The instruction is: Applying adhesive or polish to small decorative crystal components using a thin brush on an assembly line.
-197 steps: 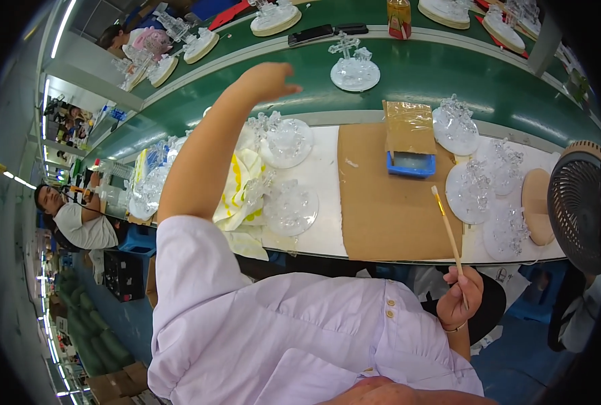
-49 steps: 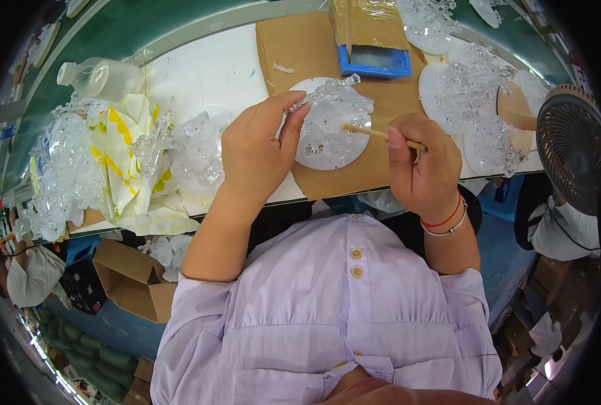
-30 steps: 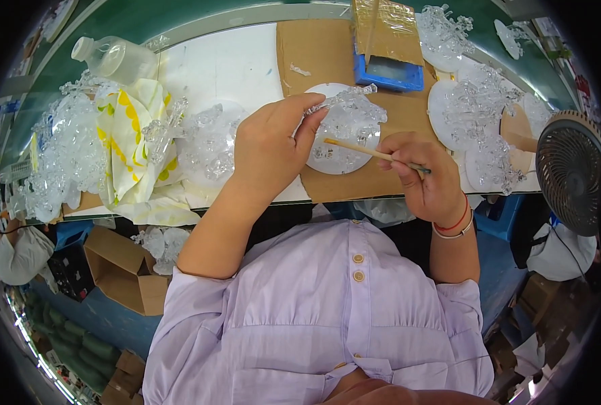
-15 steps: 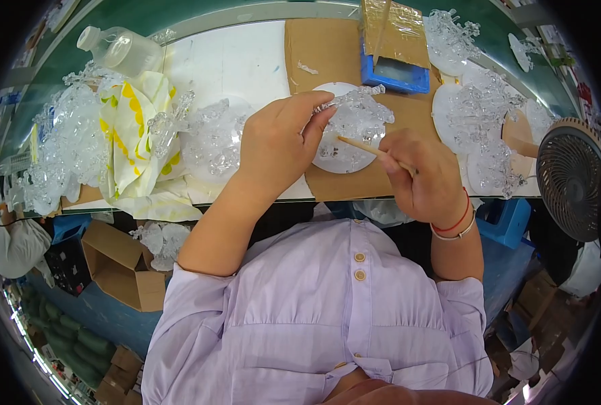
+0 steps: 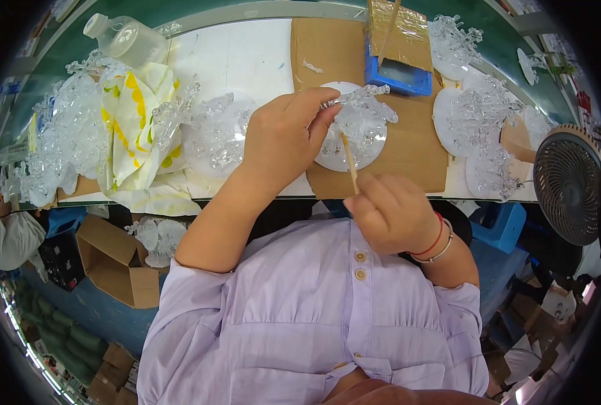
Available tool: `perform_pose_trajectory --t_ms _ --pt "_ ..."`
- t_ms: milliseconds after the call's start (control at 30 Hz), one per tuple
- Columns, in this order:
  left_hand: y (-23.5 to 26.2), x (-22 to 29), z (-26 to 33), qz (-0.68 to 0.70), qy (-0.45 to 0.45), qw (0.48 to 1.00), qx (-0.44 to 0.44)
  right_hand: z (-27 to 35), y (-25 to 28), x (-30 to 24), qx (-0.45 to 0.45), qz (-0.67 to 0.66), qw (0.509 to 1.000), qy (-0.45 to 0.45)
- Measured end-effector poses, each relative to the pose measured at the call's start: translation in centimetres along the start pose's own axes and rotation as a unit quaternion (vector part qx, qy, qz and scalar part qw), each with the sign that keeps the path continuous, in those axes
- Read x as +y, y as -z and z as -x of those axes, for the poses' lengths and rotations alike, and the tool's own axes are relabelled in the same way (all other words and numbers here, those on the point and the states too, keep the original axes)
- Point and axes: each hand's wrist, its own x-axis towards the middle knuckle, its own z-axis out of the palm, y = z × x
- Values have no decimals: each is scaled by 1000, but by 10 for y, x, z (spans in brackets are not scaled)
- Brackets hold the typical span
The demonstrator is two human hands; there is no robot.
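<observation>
My left hand (image 5: 285, 135) is closed in a pinch on one end of a clear plastic figure (image 5: 364, 98), which slants above a round white disc (image 5: 371, 154) on the cardboard. Glassy, transparent parts cover much of that disc; their exact shapes are hard to make out. Low and to the right, my right hand (image 5: 396, 214) grips a thin wooden stick (image 5: 349, 162). The stick's tip points away from me and reaches over the disc, below the figure. Whether the tip touches anything cannot be seen. A red cord and a pale bangle circle my right wrist.
Behind the disc stands a blue tray (image 5: 398, 79) under a taped cardboard flap (image 5: 400, 34). More discs with clear parts (image 5: 449, 111) lie right, near a black fan (image 5: 569, 183). Leftward are a patterned cloth (image 5: 128, 128), heaped clear parts (image 5: 74, 128) and a plastic bottle (image 5: 133, 42).
My right hand has moved toward me and to the left, turning the wooden stick from a sideways slant to nearly upright in the picture. The left hand keeps its pinch.
</observation>
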Motion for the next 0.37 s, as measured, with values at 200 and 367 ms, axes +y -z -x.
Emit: perform_pose_trajectory --t_ms 200,367 --pt "-3 0 -2 11 -13 1000 8 2 -6 16 68 -32 997 -22" --pt "-4 3 -9 15 -44 999 22 14 -8 25 103 -37 994 -23"
